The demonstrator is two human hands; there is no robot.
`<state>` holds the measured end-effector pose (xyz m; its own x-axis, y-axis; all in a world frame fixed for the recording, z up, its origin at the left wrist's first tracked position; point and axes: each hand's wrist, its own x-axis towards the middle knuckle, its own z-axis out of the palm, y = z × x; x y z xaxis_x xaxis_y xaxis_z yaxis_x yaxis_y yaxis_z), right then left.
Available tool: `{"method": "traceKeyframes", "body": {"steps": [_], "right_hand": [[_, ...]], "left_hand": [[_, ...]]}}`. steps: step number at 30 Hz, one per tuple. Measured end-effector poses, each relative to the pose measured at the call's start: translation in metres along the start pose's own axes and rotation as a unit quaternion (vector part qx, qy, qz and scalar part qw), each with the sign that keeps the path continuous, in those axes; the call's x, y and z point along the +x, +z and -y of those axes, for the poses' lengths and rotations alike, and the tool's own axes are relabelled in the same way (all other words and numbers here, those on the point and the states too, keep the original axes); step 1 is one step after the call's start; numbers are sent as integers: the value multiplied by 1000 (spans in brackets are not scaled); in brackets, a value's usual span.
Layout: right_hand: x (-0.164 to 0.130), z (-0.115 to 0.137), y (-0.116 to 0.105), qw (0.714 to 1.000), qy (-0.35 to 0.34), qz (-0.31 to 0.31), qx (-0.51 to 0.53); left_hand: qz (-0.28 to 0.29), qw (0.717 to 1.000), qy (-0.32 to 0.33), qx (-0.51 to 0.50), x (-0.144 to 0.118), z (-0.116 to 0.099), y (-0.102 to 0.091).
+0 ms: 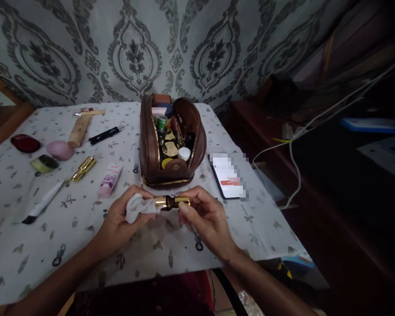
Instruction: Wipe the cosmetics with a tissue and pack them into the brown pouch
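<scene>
My right hand [204, 217] pinches a small gold and brown lipstick tube [172, 202], held level just above the table's near edge. My left hand [120, 221] presses a crumpled white tissue [136, 207] against the tube's left end. Right behind both hands stands an open brown leather cosmetic bag [151, 149], packed with small jars, bottles and compacts.
The patterned tablecloth [26, 245] carries, at left, a white-handled brush [42, 202], pink tube [109, 179], gold tube [83, 168], pink sponge [60, 150], red compact [25, 143], beige tube [79, 131] and black pen [105, 134]. A phone [228, 175] lies right of the bag. White cables [294, 153] hang off the right.
</scene>
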<state>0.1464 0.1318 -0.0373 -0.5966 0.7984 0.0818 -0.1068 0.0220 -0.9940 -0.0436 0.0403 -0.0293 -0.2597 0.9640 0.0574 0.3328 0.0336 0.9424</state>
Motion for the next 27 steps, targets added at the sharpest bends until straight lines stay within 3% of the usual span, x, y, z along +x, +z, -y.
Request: {"method": "traceKeyframes", "body": {"steps": [7,10,13,15,20,23,27], "right_hand": [[25,45,-25,983,-136,-108,-61],[44,66,-38,963,-191,-145,-126],[64,76,-43,944,-219,-143,-202],[75,78,-45,937,-221,-120,-244],[93,81,-54,931,-185,19,-314],[97,83,-62,928,-173,90,-318],[97,82,-68,919,-201,121,-317]], "left_hand": [[44,988,63,137,31,-18,-7],[68,954,148,251,43,-8,-6],[55,911,211,349,47,4,-4],[50,895,240,372,48,6,-5],[138,868,275,390,51,-6,-21],[106,856,256,436,54,-11,-27],[68,829,246,498,50,-7,-25]]}}
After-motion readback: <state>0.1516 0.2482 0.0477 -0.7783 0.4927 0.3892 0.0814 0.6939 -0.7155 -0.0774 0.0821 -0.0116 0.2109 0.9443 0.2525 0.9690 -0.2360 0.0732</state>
